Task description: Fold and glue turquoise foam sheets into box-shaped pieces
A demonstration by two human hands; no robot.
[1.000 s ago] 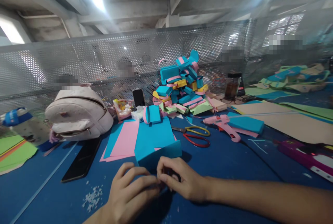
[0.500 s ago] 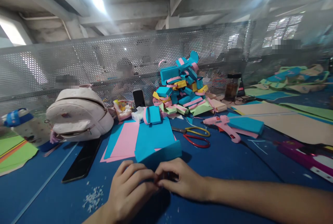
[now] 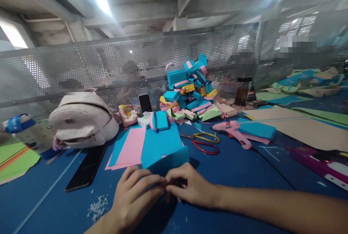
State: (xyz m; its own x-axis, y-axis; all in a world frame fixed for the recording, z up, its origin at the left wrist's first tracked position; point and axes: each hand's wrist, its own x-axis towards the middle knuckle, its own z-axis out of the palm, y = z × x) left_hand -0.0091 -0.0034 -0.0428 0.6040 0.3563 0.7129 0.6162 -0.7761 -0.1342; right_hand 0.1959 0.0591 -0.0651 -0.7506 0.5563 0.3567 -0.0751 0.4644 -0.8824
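My left hand (image 3: 138, 194) and my right hand (image 3: 191, 187) meet at the fingertips low in the middle of the view. Both are closed in a pinch, and whatever lies between the fingers is too small and hidden to make out. Just beyond them stands a folded blue paper piece (image 3: 167, 161) with an upright flap. Under and behind it are blue and pink paper sheets (image 3: 132, 145). To the right lie scissors (image 3: 205, 143) with one yellow and one red handle. A pink hot glue gun (image 3: 235, 132) rests farther right.
A tall pile of folded paper pieces (image 3: 187, 92) stands at the back. On the left are a white backpack (image 3: 84, 121), a black phone (image 3: 86, 168), a bottle (image 3: 29, 134) and white scraps (image 3: 98, 208). A magenta tool (image 3: 318, 163) and a beige sheet (image 3: 293, 125) lie right.
The fingertips of both hands have shifted slightly against each other, with the right hand a little farther right. The papers, scissors and glue gun stay in place.
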